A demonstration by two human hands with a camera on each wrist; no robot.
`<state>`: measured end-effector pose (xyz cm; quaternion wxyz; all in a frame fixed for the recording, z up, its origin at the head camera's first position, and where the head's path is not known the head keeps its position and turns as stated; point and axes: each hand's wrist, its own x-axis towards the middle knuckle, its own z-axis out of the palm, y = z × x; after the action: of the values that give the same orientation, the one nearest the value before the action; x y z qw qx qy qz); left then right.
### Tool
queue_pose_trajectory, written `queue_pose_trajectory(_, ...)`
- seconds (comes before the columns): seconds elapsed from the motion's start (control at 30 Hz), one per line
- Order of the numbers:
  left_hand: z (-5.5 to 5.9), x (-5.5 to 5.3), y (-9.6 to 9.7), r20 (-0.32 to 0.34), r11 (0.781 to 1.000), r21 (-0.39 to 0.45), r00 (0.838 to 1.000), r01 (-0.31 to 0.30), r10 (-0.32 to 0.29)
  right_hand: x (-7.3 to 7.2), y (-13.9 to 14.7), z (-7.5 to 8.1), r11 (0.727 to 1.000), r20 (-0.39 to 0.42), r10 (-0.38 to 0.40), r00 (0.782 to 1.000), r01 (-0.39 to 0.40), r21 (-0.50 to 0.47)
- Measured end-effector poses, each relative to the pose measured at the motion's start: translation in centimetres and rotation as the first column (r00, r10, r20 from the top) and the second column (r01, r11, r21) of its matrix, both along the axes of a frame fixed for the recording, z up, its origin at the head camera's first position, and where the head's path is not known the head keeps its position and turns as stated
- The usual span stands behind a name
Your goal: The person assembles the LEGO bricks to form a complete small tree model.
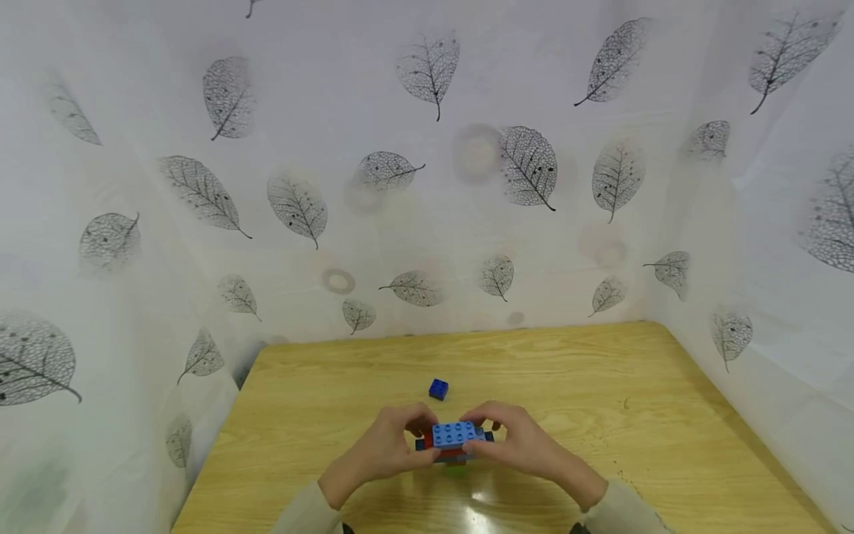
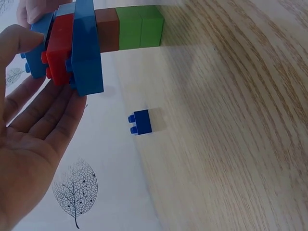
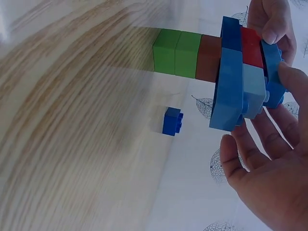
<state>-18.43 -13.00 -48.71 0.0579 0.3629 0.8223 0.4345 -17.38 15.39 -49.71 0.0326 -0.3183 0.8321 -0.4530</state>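
A stack of toy building bricks stands upright on the table between both hands. Two green bricks [image 3: 175,52] make its foot, with a brown brick [image 3: 208,57] above them. Wider blue bricks [image 3: 227,86] lie across that, then a red brick [image 2: 61,48] beside a light blue brick [image 3: 253,89]. On top sits a studded blue brick [image 1: 454,434]. My left hand [image 1: 387,443] pinches this top brick at its left end, thumb in front and fingers behind. From the other end, my right hand [image 1: 523,443] grips it the same way.
One small dark blue brick [image 1: 438,389] lies on the wooden table [image 1: 320,386] just beyond the stack. White sheeting with a leaf print [image 1: 434,230] surrounds the table at the back and sides.
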Motion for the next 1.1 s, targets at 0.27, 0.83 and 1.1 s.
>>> queue_pose_trajectory(0.27, -0.5, -0.2, 0.2, -0.026, 0.996, 0.078, 0.999, 0.042, -0.04, 0.0, -0.1, 0.4, 1.0, -0.013, 0.006, 1.0, -0.006, 0.01)
queue_pose_trajectory(0.83, -1.0, 0.2, 0.8, 0.009, 0.999, 0.037, 1.0, 0.02, -0.02, 0.2, -0.2, 0.7, 0.999, -0.04, 0.007, 0.999, -0.006, 0.04)
queue_pose_trajectory(1.1, -1.0, 0.2, 1.1, -0.003, 1.0, 0.016, 1.0, -0.006, 0.006, 0.1, -0.3, 0.9, 0.999, -0.111, 0.016, 0.994, -0.011, 0.051)
